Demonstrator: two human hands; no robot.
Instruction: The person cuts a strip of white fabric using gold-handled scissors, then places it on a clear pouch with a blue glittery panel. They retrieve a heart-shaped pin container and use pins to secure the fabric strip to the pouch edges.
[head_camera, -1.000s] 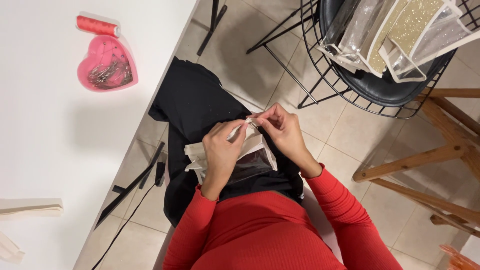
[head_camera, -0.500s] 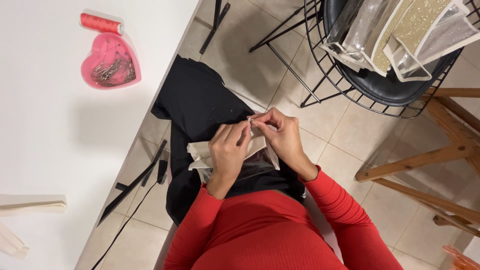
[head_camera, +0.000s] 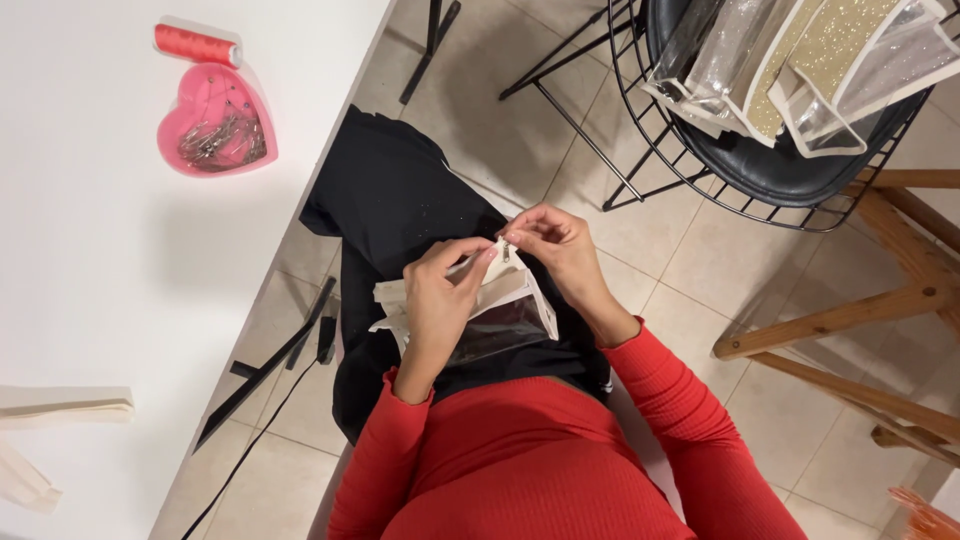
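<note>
Head view, straight down, biggest things first. White table (head_camera: 110, 300) fills the 9 o'clock side of frame, edge running diagonally from 12 toward 7. Tiled floor (head_camera: 650, 260) takes the rest. Person's red long-sleeved top (head_camera: 520, 465) sits at 6 o'clock, both sleeves angled up toward centre. Black wire chair (head_camera: 700, 150) at 1–2 o'clock, dark seat pad, loaded with several clear-and-glitter pouches (head_camera: 800, 70) stacked leaning. Wooden stool frame (head_camera: 860, 300) at 3–4 o'clock, partly cut off. Black fabric (head_camera: 390, 200) draped over the lap, spreading from centre toward 11, upper corner close to the table edge. Thin black table leg and cable (head_camera: 270, 370) on the floor at 8 o'clock. Folded cream cloth strips (head_camera: 60, 405) on the table at 8 o'clock, frame edge. Clear pouch with white trim (head_camera: 500, 310) lies dead centre on the black fabric, held up between both hands. Left hand (head_camera: 440, 300) clenched around the pouch's white edge from 9 o'clock, thumb and forefinger pinching the top trim. Right hand (head_camera: 560, 245) comes in from 3 o'clock, fingertips pinched tight on the same top edge, touching the left fingertips; something small sits in that pinch, too small to tell what. Pink heart-shaped dish (head_camera: 215, 130) of metal pins on the table at 10–11 o'clock. Red thread spool (head_camera: 195, 45) lies just beside the dish at its 12 o'clock, on its side.
</note>
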